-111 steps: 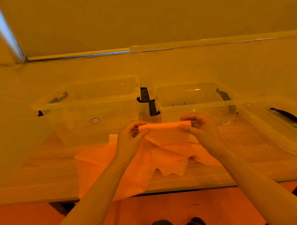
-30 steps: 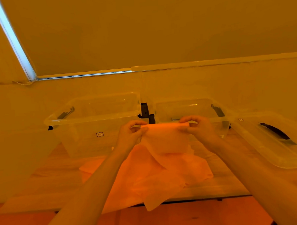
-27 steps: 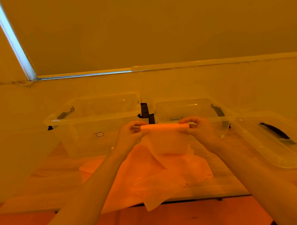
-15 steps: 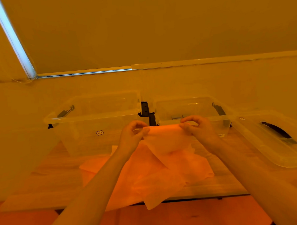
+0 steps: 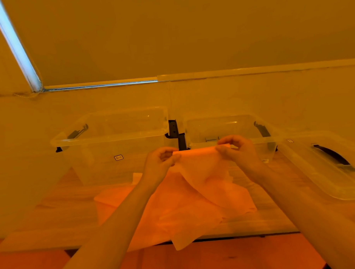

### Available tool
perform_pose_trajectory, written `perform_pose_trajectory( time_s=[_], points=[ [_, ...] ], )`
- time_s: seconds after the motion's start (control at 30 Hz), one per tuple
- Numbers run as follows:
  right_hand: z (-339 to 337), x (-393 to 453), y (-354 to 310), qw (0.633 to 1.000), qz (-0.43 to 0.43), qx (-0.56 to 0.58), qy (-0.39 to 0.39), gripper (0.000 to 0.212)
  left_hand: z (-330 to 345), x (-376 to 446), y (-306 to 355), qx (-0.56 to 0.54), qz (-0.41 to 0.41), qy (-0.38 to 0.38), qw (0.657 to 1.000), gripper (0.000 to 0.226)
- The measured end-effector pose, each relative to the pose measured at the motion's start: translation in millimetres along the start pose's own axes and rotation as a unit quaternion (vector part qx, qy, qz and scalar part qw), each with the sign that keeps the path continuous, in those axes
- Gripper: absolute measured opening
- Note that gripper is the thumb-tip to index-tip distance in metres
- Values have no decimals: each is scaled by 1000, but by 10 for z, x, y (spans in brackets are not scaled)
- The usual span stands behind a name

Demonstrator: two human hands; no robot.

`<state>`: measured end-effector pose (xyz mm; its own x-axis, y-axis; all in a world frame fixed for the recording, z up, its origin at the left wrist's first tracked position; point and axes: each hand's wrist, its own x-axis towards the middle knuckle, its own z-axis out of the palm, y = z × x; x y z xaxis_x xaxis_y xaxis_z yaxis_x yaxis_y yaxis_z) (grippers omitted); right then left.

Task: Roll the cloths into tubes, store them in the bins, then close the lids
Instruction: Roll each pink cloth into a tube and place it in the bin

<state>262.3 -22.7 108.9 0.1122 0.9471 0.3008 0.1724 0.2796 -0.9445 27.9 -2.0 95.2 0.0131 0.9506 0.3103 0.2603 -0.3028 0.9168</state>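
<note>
Fingers of left hand [image 5: 160,162] and right hand [image 5: 236,150] pinch the orange cloth's [image 5: 198,165] top edge between them, above the bench [image 5: 60,200]. Recommend equal tension, tight even turns; both bins [image 5: 112,136] stand open beyond.

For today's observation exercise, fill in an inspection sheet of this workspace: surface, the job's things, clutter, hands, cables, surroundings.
Surface: wooden table, cloths spilling over its front edge.
Job's things: held cloth, top edge pinched; cloth pile beneath; left bin and right bin open, no cloth seen inside; lid lying at right.
Clutter: nothing seen.
Hands: left hand and right hand each pinch the cloth's top corners.
Cables: nothing seen.
Surroundings: plain wall, light strip at upper left.
</note>
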Motion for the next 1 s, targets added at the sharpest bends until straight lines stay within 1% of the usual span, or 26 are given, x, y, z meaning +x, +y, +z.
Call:
perform_pose_trajectory(
  time_s=[0.07, 0.13, 0.27, 0.47, 0.6, 0.7, 1.0],
  points=[
    [-13, -2, -17, 1000, -3, -2, -9, 22, 16, -1, -3, -10, -2, 13, 1000, 15],
    [-14, 0, -33, 1000, -11, -14, -16, 25, 27, 5, -1, -16, -3, 28, 999, 13],
    [-30, 6, -58, 1000, -13, -15, -24, 18, 41, -1, 34, -14, 7, 32, 999, 10],
    [-44, 9, -63, 999, -14, -22, -29, 11, 53, -1, 50, 28, 21, 23, 999, 19],
    [-22, -5, -86, 999, -27, -26, -12, 17, 55, 2, 42, 26, 23, 22, 999, 17],
    [-14, -11, -88, 998, -43, -45, -15, 22, 52, -2, 55, 19, 17, 29, 999, 16],
    [-27, 15, -147, 997, -46, -53, -16, 20, 51, 22, 74, 7, 27, 53, 998, 15]
  ],
)
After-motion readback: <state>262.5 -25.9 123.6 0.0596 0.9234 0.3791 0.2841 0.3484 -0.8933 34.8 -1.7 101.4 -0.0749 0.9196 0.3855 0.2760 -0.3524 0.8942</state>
